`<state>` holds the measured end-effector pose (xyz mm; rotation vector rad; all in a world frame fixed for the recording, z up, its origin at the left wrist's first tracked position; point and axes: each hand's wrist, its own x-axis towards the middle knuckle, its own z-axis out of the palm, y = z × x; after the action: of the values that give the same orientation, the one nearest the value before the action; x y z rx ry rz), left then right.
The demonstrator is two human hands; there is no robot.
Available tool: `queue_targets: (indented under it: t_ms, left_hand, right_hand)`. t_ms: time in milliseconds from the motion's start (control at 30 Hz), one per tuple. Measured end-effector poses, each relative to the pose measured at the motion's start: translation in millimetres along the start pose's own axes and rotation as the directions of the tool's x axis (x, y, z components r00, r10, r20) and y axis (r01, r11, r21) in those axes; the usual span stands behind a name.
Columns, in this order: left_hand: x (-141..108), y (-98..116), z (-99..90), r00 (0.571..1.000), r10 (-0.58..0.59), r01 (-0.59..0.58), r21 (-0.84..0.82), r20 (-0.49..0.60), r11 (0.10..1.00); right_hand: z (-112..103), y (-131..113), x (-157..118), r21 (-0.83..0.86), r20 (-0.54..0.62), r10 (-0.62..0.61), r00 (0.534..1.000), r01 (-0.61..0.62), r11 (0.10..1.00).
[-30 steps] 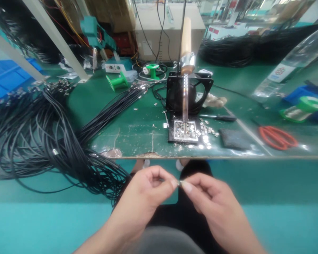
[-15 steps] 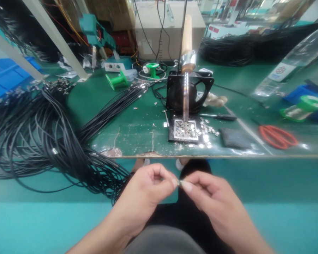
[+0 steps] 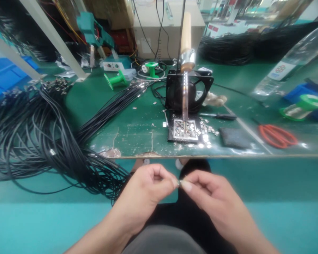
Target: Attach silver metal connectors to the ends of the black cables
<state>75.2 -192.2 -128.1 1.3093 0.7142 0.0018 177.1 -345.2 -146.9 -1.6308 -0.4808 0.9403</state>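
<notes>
My left hand [image 3: 148,192] and my right hand [image 3: 211,195] meet in front of the bench edge, over my lap. Each pinches with thumb and forefinger, tip to tip. Between them is a tiny metallic piece, mostly hidden by the fingertips and too small to name. Beyond the hands, a soldering iron with a wooden handle [image 3: 186,33] points tip down at a small tray [image 3: 174,134] of little metal parts. Loose metal connector pieces [image 3: 206,132] lie scattered to the right of that tray.
Black cables [image 3: 69,141] pile up on the left and hang over the bench edge. A black fan [image 3: 172,91] stands behind the iron. Rightward lie a dark pad [image 3: 234,137], orange-handled scissors [image 3: 276,135], a green spool [image 3: 312,102] and a plastic bottle [image 3: 286,70].
Both hands keep nearly the same pinch and place. The view has shifted very slightly; nothing on the bench has visibly moved.
</notes>
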Motion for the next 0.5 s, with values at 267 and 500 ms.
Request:
queue_targets:
  t_ms: [267, 500]
  left_hand:
    - [2.0, -0.6, -0.8, 1.0, 0.025, -0.025, 0.029, 0.002, 0.999]
    - [0.6, 0.1, -0.7, 1.0, 0.013, -0.013, 0.006, 0.002, 1.0]
  right_hand:
    - [-0.9, 3.6, -1.0, 0.001, 0.0, -0.005, 1.0, 0.005, 1.0]
    - [-14.0, 2.3, -30.4, -0.216, -0.115, -0.169, 0.979, 0.142, 0.966]
